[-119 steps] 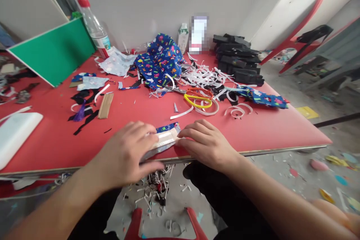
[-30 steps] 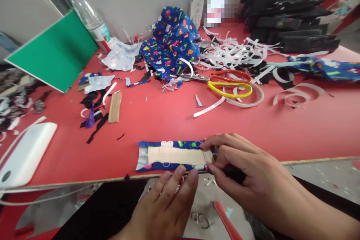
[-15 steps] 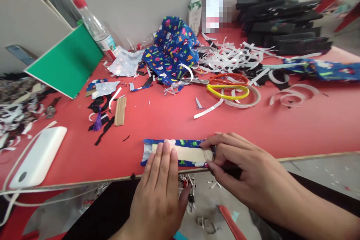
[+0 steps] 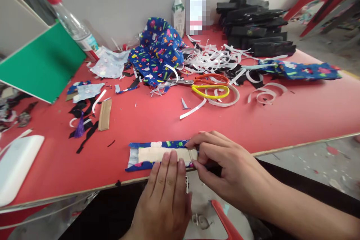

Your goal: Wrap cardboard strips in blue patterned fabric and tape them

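Observation:
A strip of blue patterned fabric (image 4: 176, 144) lies lengthwise along the table's front edge, its long sides folded in over a beige band (image 4: 146, 153). At its left end the pale underside of the cloth shows. My left hand (image 4: 165, 189) rests flat on the band's middle, fingers stretched out side by side and pressing the lower fold. Over the right end, my right hand (image 4: 230, 157) is closed, thumb and fingertips gripping the fabric strip; the end itself is partly hidden under that hand.
Scissors with red and yellow handles (image 4: 210, 85) lie behind the strip, by white trimmings (image 4: 208, 58) and crumpled blue cloth (image 4: 157, 50). Black folded pieces (image 4: 250, 26) are stacked at the back right. Left are a beige piece (image 4: 105, 114), a green board (image 4: 42, 62) and a white device (image 4: 21, 168).
The view has turned right, so the table things appear further left. My left hand has slid right along the strip, uncovering its left part. My right hand keeps its grip at the right end.

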### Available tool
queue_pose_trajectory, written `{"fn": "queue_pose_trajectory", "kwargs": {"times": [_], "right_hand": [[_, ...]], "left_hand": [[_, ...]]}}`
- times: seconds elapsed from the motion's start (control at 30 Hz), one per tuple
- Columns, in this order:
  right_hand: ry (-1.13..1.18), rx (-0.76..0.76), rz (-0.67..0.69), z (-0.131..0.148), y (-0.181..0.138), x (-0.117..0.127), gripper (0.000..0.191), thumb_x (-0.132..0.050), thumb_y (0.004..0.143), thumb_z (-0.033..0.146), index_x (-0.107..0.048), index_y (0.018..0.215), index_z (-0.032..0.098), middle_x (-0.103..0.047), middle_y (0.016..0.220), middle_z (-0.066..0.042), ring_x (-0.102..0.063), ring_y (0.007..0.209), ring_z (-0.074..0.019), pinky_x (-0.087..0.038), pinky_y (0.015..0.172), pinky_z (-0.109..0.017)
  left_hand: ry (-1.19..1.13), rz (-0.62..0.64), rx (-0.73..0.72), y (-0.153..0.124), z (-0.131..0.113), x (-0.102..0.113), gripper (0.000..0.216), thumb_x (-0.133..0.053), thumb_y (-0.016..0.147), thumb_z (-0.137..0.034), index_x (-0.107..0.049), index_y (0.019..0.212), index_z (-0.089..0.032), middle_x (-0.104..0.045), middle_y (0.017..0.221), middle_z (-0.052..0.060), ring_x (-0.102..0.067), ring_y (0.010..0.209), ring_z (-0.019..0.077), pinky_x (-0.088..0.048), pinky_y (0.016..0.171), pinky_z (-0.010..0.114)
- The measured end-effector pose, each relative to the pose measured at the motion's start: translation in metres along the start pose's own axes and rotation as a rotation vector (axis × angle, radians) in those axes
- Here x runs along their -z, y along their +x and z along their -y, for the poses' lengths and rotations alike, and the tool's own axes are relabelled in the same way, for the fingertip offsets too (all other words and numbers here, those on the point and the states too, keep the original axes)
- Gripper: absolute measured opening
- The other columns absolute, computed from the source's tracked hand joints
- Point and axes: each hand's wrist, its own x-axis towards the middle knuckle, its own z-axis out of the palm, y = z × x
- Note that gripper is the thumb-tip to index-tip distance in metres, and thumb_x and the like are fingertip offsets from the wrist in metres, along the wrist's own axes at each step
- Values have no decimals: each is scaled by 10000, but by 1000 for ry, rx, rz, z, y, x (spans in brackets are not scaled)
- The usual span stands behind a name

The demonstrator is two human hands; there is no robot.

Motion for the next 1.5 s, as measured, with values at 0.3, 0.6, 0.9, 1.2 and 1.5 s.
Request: {"fn": "queue_pose_trajectory", "kwargs": {"times": [0.3, 0.6, 0.9, 1.2, 1.5], "right_hand": [[-3, 23, -29, -2, 3, -4, 275, -563, 926, 80, -444, 731, 234, -722, 1000, -43, -642, 887, -197, -520, 903, -394], [-42, -6, -10, -1, 1, -5, 252, -564, 934, 101, -486, 728, 223, -717, 1198, -73, -629, 923, -214, -533, 790, -373], [-12, -32, 43, 2, 5, -1, 276, -582, 909, 76, -464, 706, 221, -747, 1169, -43, -617, 950, -222, -541, 831, -393], [13, -58, 61, 3, 7, 0, 282, -592, 895, 52, -483, 693, 216, -731, 1163, -59, -611, 996, -237, -551, 831, -389], [20, -57, 208, -3, 15, 25, 177, -688, 917, 120, -623, 787, 222, -759, 1142, -81, -686, 1070, -254, -576, 891, -395]], "left_hand": [[-38, -26, 8, 4, 19, 9, 514, -605, 1020, -290, -589, 1404, 52, -572, 1477, 279, -439, 1511, 402, -373, 1249, 480], [96, -38, -40, -2, 23, 11, 490, -675, 969, -227, -632, 1351, 76, -596, 1326, 233, -569, 1260, 354, -367, 1243, 475], [119, -34, -9, 8, 7, 12, 537, -684, 983, -294, -620, 1416, 17, -584, 1346, 238, -566, 1256, 366, -394, 1206, 535], [112, -48, -108, 12, 4, 11, 446, -640, 966, -187, -654, 1337, 61, -644, 1348, 229, -612, 1193, 404, -481, 1101, 563], [285, 90, -92, 22, -7, 17, 644, -762, 867, -263, -628, 1438, 4, -723, 1195, 189, -665, 1030, 364, -582, 1012, 568]]}}
